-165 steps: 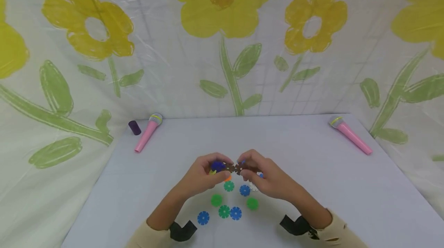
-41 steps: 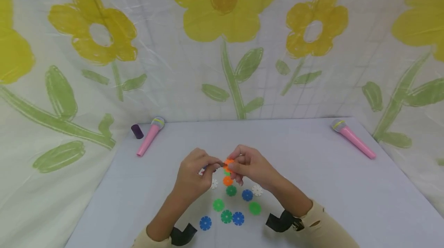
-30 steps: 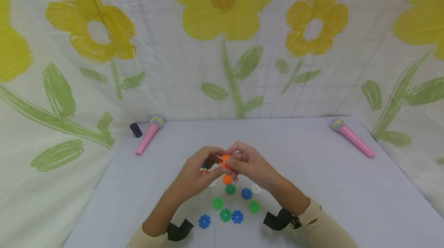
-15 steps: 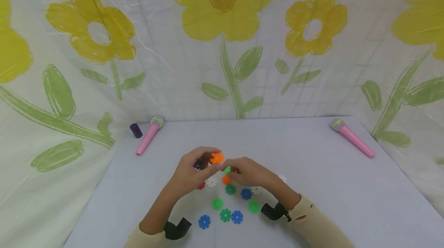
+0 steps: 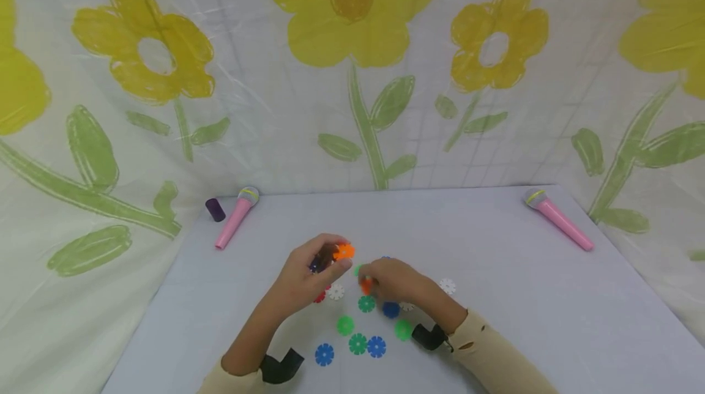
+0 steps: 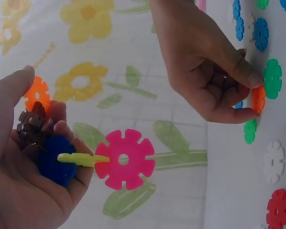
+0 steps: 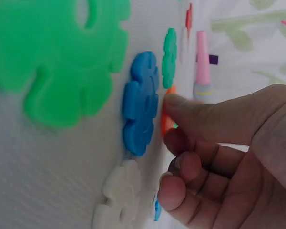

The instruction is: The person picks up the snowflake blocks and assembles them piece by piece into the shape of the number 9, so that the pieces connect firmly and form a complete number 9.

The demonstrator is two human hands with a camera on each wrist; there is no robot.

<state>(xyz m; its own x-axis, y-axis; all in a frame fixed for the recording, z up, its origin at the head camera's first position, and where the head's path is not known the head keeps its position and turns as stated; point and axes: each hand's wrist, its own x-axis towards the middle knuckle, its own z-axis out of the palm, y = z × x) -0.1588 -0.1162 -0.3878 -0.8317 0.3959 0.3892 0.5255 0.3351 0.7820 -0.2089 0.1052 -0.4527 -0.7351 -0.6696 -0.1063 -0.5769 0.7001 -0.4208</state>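
My left hand (image 5: 308, 271) holds a joined chain of notched plastic snowflake discs above the table. In the left wrist view the chain has a pink disc (image 6: 112, 167), a yellow disc (image 6: 81, 159), a blue disc (image 6: 55, 169), brown discs (image 6: 31, 126) and an orange disc (image 6: 37, 98) near the thumb tip. Low over the table, my right hand (image 5: 393, 281) pinches a loose orange snowflake disc (image 6: 259, 99) between thumb and forefinger; its other fingers are curled. That disc is blurred in the head view and partly covered by the fingers.
Loose discs lie around the right hand: green (image 5: 345, 325), blue (image 5: 324, 355), white (image 5: 447, 286) and red (image 6: 278, 210), several in all. Pink toy microphones (image 5: 234, 223) lie at the far left and right of the white table (image 5: 496, 229), with a dark purple cylinder (image 5: 215, 210) at left.
The right hand has let go of the orange disc now on the left hand's chain. It has moved down to the table and taken hold of another orange disc. The left hand shifted slightly left.
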